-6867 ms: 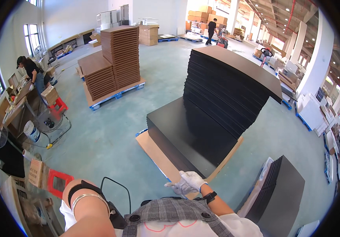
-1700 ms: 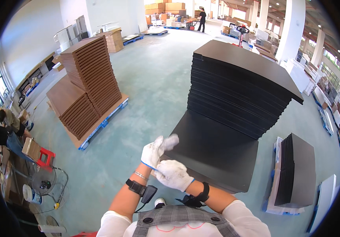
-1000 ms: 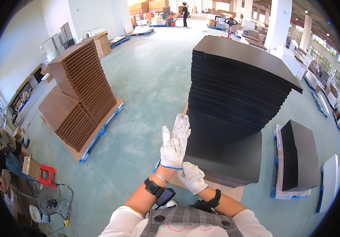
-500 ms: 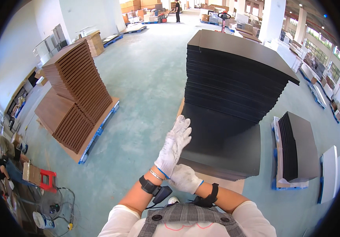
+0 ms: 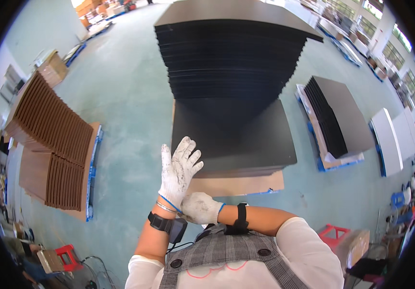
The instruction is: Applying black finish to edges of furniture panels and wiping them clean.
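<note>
"How's the left hand (image 5: 180,166)?"
"Open, fingers spread, in a stained white glove (image 5: 173,188)."
"And the right hand (image 5: 199,208)?"
"Gloved, against the left wrist. Its fingertips are hidden; I can't tell whether it grips the cuff."
"The low black panel stack (image 5: 239,137)?"
"Just beyond the hands. The taller stack (image 5: 226,62) behind is cut off on top."

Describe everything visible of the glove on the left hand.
The glove on the left hand is white and looks knitted, with blue edging at the cuff and dark smudges on palm and fingers. Its palm faces the camera, fingers spread and pointing away from the body. In view it partly overlaps the lower black stack. The curled right hand appears to touch its cuff.
</note>
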The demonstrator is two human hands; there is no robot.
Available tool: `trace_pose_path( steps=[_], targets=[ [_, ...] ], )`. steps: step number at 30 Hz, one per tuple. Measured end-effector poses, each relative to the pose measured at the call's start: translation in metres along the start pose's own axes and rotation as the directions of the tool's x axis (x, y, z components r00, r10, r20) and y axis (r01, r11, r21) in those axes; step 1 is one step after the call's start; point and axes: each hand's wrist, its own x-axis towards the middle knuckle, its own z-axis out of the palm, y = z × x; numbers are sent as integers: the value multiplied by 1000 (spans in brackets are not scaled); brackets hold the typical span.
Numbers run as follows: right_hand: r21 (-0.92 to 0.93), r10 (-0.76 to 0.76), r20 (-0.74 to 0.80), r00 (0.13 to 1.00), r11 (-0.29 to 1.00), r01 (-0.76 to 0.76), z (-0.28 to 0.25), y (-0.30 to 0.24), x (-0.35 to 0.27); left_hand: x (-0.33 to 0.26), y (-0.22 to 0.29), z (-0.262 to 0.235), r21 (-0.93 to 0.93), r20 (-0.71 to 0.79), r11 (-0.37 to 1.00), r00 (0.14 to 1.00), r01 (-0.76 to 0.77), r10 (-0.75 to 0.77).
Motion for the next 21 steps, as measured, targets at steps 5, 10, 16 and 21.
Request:
trace_pose_path(
  steps=[5,10,16,21],
  targets=[
    [199,236,30,971,951,-237,13,45,-21,49,-50,-72,88,-242,987,964,132,-108],
    [247,537,123,835,798,-550,88,203,-109,76,-87,-157,340,-520,890,849,305,-92],
    [-68,991,17,134,135,-989,161,440,-314,137,-122,-262,789,-581,326,805,521,121],
    [362,911,-27,-411,-374,-854,61,443,-291,176,-95,-231,746,-654,97,700,658,287]
  ],
)
